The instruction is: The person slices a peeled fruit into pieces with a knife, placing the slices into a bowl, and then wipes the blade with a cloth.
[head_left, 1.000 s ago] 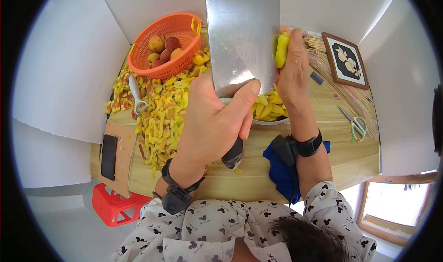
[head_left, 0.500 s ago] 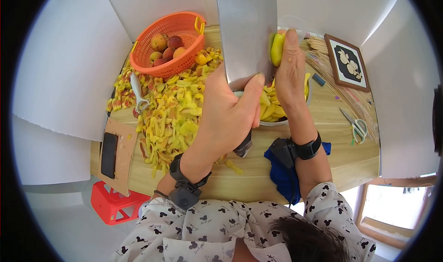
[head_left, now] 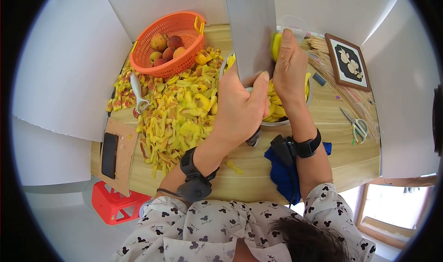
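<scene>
My left hand is closed around the handle of a broad cleaver, whose steel blade points up and away from me. Against the blade's right side, my right hand grips a yellow peeled peach; the fingers behind it are mostly hidden. Below both hands stands a bowl of yellow peach slices, partly covered by the hands and blade. The dark end of the cleaver's handle shows under my left hand.
Peelings cover the table's left side, with a white peeler on them. An orange basket holds several peaches. To the right lie scissors, thin sticks and a framed picture. A blue cloth and phone lie nearer me.
My left hand and the cleaver have shifted right, toward my right hand. The blade now covers more of the yellow peach. My right hand has barely moved.
</scene>
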